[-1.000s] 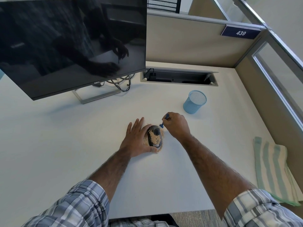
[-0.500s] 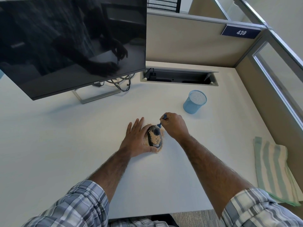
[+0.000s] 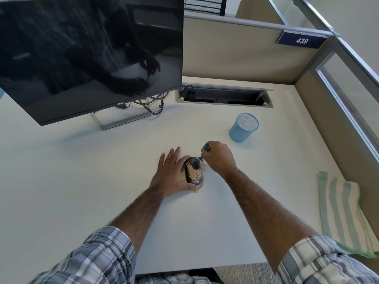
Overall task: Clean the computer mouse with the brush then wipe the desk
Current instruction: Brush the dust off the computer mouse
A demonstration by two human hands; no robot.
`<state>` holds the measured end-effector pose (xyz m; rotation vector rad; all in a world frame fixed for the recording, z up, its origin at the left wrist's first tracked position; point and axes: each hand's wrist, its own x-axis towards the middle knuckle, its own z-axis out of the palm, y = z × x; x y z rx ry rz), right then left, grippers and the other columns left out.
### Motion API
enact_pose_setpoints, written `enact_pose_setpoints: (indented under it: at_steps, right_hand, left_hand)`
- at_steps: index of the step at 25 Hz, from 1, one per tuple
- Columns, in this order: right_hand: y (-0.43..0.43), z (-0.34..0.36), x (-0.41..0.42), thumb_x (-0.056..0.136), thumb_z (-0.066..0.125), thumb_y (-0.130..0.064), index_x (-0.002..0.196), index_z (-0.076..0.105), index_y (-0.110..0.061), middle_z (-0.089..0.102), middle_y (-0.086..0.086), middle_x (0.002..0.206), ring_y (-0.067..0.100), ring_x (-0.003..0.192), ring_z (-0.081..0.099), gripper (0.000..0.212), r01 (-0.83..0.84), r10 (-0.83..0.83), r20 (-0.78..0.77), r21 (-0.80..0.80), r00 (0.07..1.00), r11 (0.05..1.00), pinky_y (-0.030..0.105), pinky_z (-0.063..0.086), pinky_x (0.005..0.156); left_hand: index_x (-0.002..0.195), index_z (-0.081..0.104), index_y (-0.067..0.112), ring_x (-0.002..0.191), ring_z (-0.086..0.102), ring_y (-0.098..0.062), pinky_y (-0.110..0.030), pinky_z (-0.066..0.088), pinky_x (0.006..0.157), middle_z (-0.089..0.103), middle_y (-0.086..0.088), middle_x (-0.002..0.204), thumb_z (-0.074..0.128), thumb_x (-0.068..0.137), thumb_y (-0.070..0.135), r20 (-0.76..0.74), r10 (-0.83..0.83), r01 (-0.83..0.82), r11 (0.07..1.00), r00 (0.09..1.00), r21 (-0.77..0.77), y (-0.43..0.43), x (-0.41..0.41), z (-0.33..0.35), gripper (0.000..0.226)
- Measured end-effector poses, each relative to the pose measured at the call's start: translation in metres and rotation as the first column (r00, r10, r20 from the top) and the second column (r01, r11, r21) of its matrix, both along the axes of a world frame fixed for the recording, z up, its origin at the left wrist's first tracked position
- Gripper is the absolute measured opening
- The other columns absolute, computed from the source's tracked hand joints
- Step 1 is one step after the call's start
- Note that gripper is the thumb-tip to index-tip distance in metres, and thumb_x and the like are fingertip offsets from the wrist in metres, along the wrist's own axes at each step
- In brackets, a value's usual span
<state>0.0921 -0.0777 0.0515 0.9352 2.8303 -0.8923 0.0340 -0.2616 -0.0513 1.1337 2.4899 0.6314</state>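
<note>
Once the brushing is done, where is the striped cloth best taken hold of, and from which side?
The striped cloth lies folded flat, its right side close to the partition. Probably pinch its long left edge, coming from the left with the right hand.

Plaid in grey, blue and white, the left sleeve (image 3: 92,257) and right sleeve (image 3: 320,261) are rolled into cuffs, with hairy forearms (image 3: 139,212) bare down to the left hand (image 3: 170,176) and right hand (image 3: 218,158).
</note>
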Motion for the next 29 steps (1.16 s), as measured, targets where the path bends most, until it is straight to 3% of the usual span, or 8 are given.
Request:
enact_pose_setpoints:
  at_steps: [11,18,21,25,29]
  right_hand:
    - [-0.004,-0.001,0.01,0.084,0.056,-0.02,0.077,0.068,-0.014,0.067,-0.001,0.07,0.028,0.07,0.063,0.015,0.114,-0.117,-0.095,-0.031,0.989,0.993,0.037,0.053,0.063]
    - [-0.005,-0.002,0.013,0.088,0.058,-0.021,0.083,0.07,-0.011,0.071,0.004,0.079,0.028,0.074,0.065,0.016,0.084,-0.09,-0.122,-0.055,0.988,0.995,0.039,0.056,0.066]
    - [-0.004,-0.003,0.012,0.088,0.058,-0.021,0.083,0.071,-0.015,0.07,-0.002,0.078,0.024,0.073,0.064,0.015,0.125,-0.134,-0.12,-0.079,0.984,0.989,0.032,0.051,0.063]
    - [-0.004,-0.005,0.012,0.088,0.06,-0.021,0.084,0.071,-0.011,0.071,0.003,0.078,0.027,0.074,0.064,0.015,0.084,-0.096,-0.144,-0.087,0.985,0.993,0.038,0.053,0.066]
    - [-0.003,-0.006,0.014,0.092,0.064,-0.022,0.09,0.075,-0.014,0.071,-0.004,0.085,0.016,0.078,0.064,0.013,0.04,-0.067,-0.18,-0.15,0.981,0.988,0.03,0.051,0.07]
  left_hand:
    - [0.157,0.018,0.036,0.157,-0.017,-0.02,-0.05,-0.009,0.126,-0.008,-0.002,0.172,0.06,0.061,0.092,0.004,-0.002,0.002,1.0,1.0,0.015,0.001,0.0,0.0,0.119]
    - [0.158,0.016,0.036,0.157,-0.018,-0.019,-0.049,-0.01,0.126,-0.009,-0.001,0.172,0.061,0.062,0.091,0.001,-0.001,0.001,1.0,1.0,0.006,0.0,0.0,-0.001,0.119]
    - [0.158,0.016,0.037,0.156,-0.019,-0.018,-0.049,-0.011,0.126,-0.01,0.0,0.172,0.062,0.062,0.091,0.002,0.001,-0.001,1.0,1.0,-0.008,0.001,0.0,-0.001,0.119]
    - [0.158,0.018,0.037,0.157,-0.018,-0.019,-0.048,-0.011,0.126,-0.008,-0.002,0.172,0.063,0.061,0.091,-0.004,0.009,-0.009,1.0,1.0,0.004,0.001,0.0,-0.001,0.12]
    - [0.157,0.018,0.038,0.157,-0.017,-0.019,-0.048,-0.011,0.126,-0.009,-0.001,0.172,0.063,0.062,0.091,-0.008,0.01,-0.01,1.0,1.0,-0.002,0.002,0.0,-0.002,0.119]
